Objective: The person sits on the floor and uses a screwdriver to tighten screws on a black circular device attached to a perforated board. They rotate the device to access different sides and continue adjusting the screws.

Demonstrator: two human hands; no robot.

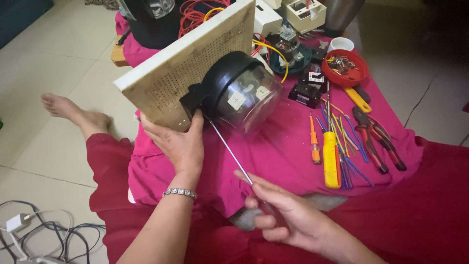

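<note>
Gripping the lower edge of a tilted white perforated board [185, 61], the left hand [178, 144] props it up over the pink-covered table [283, 151]. A black meter with a clear dome [239, 93] is fixed to the board's face. The right hand [288, 215] is closed around a long screwdriver [229, 149], whose tip touches the meter's base. Pliers [373, 137] and a yellow screwdriver [331, 159] lie nearby.

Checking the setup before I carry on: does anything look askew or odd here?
The perforated board is tipped up on edge, propped by the left hand, so the domed meter juts out sideways. The right hand holds a screwdriver at its base.
</note>
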